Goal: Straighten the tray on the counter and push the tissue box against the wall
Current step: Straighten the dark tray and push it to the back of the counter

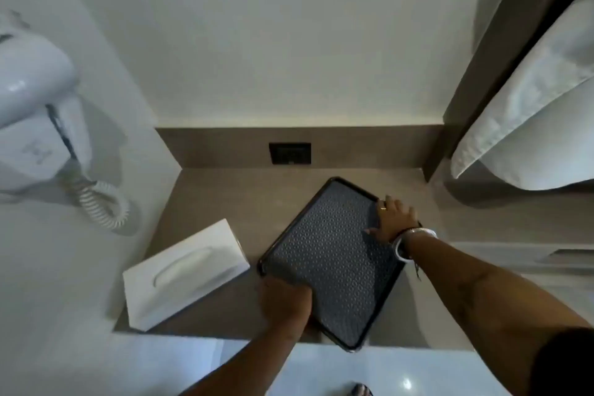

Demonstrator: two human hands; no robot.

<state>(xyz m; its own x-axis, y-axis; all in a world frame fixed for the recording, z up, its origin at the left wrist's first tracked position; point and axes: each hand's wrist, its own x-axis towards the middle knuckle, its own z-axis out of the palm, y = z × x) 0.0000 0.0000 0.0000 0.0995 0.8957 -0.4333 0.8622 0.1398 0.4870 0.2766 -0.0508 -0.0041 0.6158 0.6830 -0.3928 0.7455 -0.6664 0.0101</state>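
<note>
The tray (334,264) lies on the counter (225,196), skewed, its long sides running diagonally and its near corner overhanging the front edge. Both hands grip it at opposite edges. The left hand (286,302) is closed on the near-left rim, thumb on the patterned floor and fingers hidden beneath. The right hand (393,219) is clamped on the far-right rim, fingers curled over the edge and thumb (373,231) pressed on the inside. To square the tray, rotate it flat on the surface as a couple: push one hand away while drawing the other back, until the long sides run parallel to the back wall (289,42). Keep the tray low and slide it inward so that no corner projects past the edge. The box (186,270) sits just left of the tray, also skewed, well apart from the back wall and not yet handled; avoid striking it with the tray's left corner during rotation. A socket (290,153) is set in the upstand behind, a dryer (35,112) hangs at left, and a towel (527,112) hangs at right.
</note>
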